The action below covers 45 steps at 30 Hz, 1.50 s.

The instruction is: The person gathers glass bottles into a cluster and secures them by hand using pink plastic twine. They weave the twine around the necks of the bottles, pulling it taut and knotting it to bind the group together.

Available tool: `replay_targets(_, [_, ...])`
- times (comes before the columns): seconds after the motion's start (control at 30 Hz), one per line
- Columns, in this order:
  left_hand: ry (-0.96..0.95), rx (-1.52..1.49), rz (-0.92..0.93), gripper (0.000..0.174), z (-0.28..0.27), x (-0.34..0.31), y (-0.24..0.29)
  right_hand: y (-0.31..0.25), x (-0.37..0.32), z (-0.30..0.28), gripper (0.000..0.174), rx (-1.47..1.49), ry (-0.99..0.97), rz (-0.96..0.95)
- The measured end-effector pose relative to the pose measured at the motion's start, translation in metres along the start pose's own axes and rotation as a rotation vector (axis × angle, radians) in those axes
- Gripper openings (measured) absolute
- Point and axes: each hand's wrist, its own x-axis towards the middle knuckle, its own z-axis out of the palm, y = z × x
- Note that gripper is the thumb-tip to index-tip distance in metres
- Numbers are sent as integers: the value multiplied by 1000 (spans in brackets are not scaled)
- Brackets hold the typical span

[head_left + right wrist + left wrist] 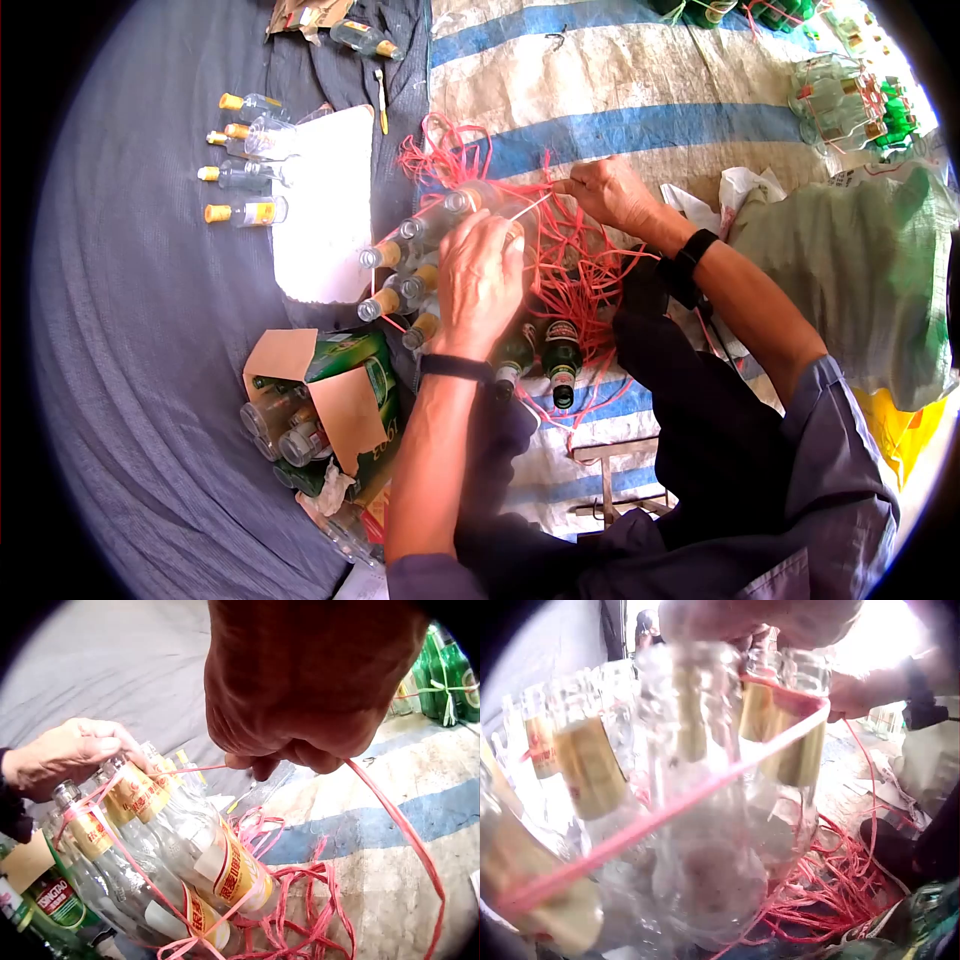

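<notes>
The curled right hand [608,195] is holding red twine [412,835] taut beside clear glass bottles [172,840], which the left hand [478,280], grip unclear, should be steadying.

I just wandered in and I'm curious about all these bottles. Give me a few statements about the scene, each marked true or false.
1. The person's right hand grips a strand of red plastic string. True.
2. The clear glass bottles under the left hand stand loose, with nothing round them. False: string runs round the necks of these clear glass bottles, with the left hand at their tops.
3. Two dark green glass bottles are beside the tangled string. True.
4. The green cardboard box is closed. False: the green cardboard box has open flaps, with bottles showing inside.
5. Only the right wrist wears a black band. False: each wrist has a black band.
</notes>
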Motion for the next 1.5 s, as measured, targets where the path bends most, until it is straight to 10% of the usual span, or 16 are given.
replay_targets(0.2, [-301, 108, 139, 72, -48, 6, -10, 3, 1, 7, 33, -18, -2, 37])
replay_targets(0.97, [-683, 305, 304, 69, -81, 44, -47, -14, -14, -12, 42, 39, 56, 23])
replay_targets(1.5, [-538, 376, 402, 66, -75, 25, -56, -11, -34, -9, 46, -3, 30, 10])
